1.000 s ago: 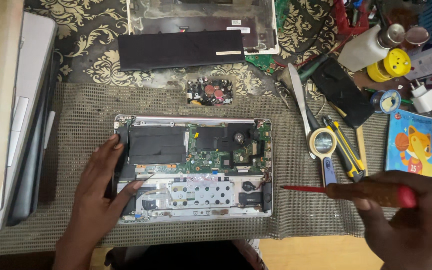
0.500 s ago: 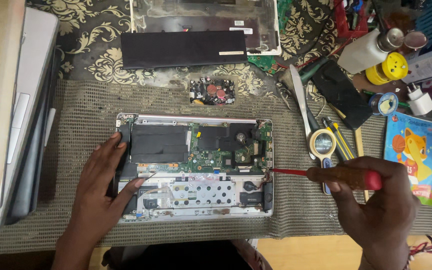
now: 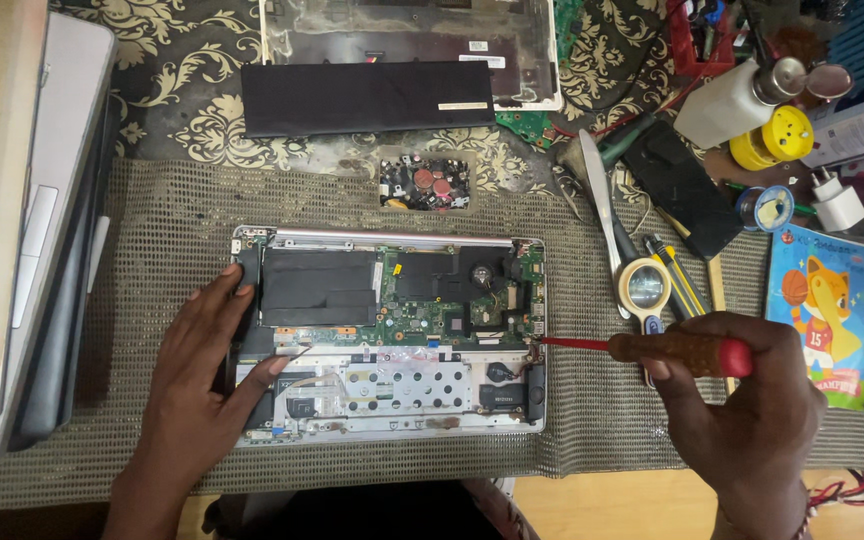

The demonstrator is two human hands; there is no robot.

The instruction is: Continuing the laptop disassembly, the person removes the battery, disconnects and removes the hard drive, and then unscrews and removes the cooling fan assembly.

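Opened laptop (image 3: 389, 335) lies centred on the mesh mat (image 3: 592, 420). Left hand (image 3: 202, 375) rests flat on its 9 o'clock edge, fingers spread, holding nothing, steadying it. Right hand (image 3: 752, 420), grip clamped on the red-handled screwdriver (image 3: 652, 348), sets its tip at the 3 o'clock edge.

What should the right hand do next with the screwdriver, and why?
Probably seat the tip and start turning. The screwdriver in the right hand has its tip at the right edge of the opened laptop, by the board's corner, while the left hand presses flat on the left side, steadying it.
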